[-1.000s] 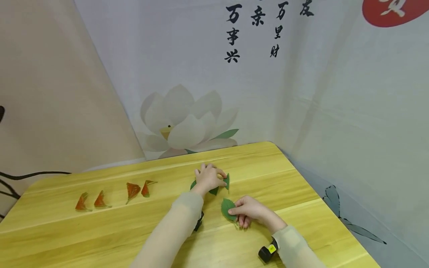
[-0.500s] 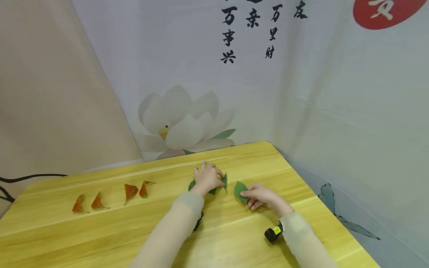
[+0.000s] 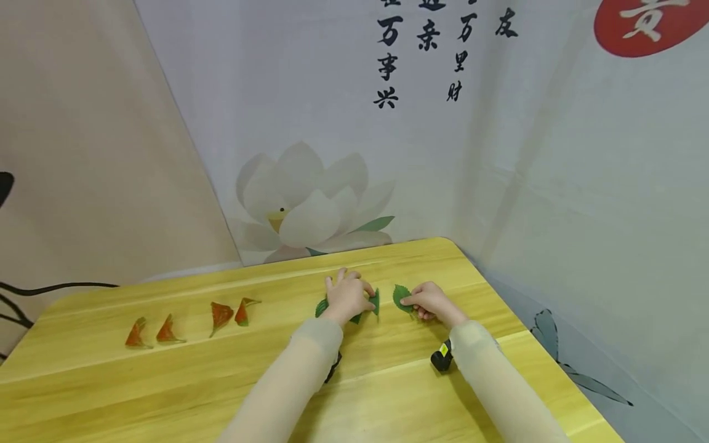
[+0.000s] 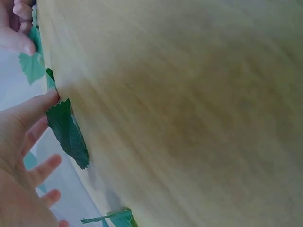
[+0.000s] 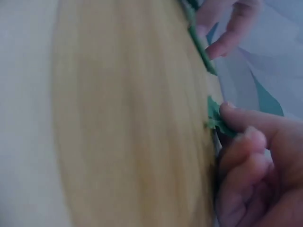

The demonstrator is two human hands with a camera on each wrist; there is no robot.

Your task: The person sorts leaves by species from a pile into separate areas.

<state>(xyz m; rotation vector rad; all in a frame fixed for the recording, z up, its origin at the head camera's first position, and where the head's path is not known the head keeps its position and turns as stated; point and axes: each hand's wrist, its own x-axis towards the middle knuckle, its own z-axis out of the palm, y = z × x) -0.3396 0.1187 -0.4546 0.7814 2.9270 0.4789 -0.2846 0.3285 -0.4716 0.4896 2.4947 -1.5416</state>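
My right hand point(image 3: 436, 301) pinches a green leaf with a toothed edge point(image 3: 402, 298) between thumb and fingers, low over the wooden table. Just left of it, my left hand point(image 3: 349, 298) pinches a narrow-looking folded green leaf point(image 3: 375, 302) with thumb and forefinger, its other fingers spread. A second green leaf point(image 4: 69, 134) lies under the left hand, partly hidden in the head view. Beyond it another green leaf point(image 3: 321, 307) shows at the left side of that hand. In the right wrist view the right hand's leaf point(image 5: 219, 116) appears close to the table surface.
Several red-orange leaves with green edges lie in a row to the left, among them a red leaf point(image 3: 221, 315). The wooden table point(image 3: 210, 381) ends at a printed cloth point(image 3: 310, 123) behind. Black cables point(image 3: 61, 287) hang at the far left.
My right hand has carried its leaf forward and to the right, to a spot beside the left hand's leaf. The left hand stays nearly in place.
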